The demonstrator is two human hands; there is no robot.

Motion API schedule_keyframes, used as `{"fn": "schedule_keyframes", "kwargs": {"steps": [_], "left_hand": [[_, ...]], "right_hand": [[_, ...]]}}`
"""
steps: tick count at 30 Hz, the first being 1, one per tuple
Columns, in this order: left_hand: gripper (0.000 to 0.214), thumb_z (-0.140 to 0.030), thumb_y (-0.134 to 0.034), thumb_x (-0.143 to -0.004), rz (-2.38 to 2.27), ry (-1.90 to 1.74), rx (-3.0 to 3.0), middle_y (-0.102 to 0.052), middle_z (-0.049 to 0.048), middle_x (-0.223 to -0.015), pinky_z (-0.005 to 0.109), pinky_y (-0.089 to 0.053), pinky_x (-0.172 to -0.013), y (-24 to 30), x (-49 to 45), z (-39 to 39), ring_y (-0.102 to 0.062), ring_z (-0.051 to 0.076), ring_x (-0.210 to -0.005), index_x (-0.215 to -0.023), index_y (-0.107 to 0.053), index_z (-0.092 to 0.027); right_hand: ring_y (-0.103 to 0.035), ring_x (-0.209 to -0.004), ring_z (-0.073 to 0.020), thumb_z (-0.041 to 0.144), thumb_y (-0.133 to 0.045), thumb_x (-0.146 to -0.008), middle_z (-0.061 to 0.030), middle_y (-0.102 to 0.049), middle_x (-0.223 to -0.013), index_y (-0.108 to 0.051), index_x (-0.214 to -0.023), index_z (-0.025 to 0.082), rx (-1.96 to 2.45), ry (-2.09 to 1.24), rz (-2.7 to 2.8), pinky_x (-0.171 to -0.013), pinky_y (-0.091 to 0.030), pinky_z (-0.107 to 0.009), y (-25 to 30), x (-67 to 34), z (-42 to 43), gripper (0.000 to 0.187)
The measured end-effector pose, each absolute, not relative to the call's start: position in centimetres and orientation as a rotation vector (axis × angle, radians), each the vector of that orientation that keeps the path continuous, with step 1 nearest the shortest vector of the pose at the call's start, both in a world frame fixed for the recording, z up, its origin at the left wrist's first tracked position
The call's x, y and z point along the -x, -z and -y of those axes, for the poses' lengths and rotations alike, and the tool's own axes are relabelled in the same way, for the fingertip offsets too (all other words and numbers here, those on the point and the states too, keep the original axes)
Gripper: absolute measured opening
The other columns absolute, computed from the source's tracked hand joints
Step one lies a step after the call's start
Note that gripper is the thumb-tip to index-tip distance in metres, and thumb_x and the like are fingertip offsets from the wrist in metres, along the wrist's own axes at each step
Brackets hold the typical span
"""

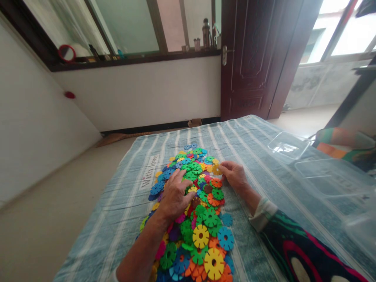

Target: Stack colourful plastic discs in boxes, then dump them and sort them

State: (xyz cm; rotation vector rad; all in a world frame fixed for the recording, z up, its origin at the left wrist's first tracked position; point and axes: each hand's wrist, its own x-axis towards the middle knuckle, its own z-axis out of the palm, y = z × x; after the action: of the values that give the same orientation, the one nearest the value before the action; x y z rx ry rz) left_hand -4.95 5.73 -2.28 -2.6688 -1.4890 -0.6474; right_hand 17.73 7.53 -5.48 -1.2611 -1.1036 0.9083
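A long heap of plastic snowflake discs (210, 216) in many colours lies on a striped bedspread (252, 156). Each disc is notched round its rim and has a hole in the middle. My left hand (176, 194) rests palm down on the heap, fingers spread over blue and green discs. At the heap's right edge my right hand (235, 175) pinches a yellow snowflake disc (216, 169) between thumb and fingertips. Close by lie an orange disc (216, 182) and several green ones. Two blue discs (190, 147) sit apart at the far end.
Clear plastic boxes (289, 145) stand on the right of the bed, beside a colourful cloth (343, 145). Beyond the bed are a brown door (252, 58) and a window ledge (141, 60) holding a flask (206, 34) and a red-rimmed mirror (67, 53).
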Motion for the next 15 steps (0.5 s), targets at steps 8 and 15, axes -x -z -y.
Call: {"fn": "schedule_keyframes", "kwargs": {"steps": [8,15], "left_hand": [[0.012,-0.027,-0.065,-0.073,1.443,0.674,2.701,-0.060,0.0143,-0.127,0.059,-0.038,-0.103,2.62,5.18,-6.04,-0.045,0.038,-0.128,-0.084,-0.069,-0.021],[0.007,-0.023,-0.064,-0.070,1.434,0.726,2.720,-0.062,0.0145,-0.124,0.058,-0.040,-0.103,2.74,5.18,-6.14,-0.049,0.036,-0.125,-0.076,-0.062,-0.022]], "right_hand": [[-0.053,-0.039,-0.0120,0.043,-0.063,-0.070,0.0026,-0.058,-0.047,-0.067,-0.072,0.016,1.263,-0.913,1.123,-0.040,-0.038,-0.022,5.72,-17.86,-7.65,0.027],[-0.051,-0.039,-0.0113,0.041,-0.063,-0.069,0.0039,-0.056,-0.045,-0.067,-0.072,0.016,1.275,-0.913,1.121,-0.039,-0.037,-0.021,5.54,-17.78,-7.58,0.025]]}}
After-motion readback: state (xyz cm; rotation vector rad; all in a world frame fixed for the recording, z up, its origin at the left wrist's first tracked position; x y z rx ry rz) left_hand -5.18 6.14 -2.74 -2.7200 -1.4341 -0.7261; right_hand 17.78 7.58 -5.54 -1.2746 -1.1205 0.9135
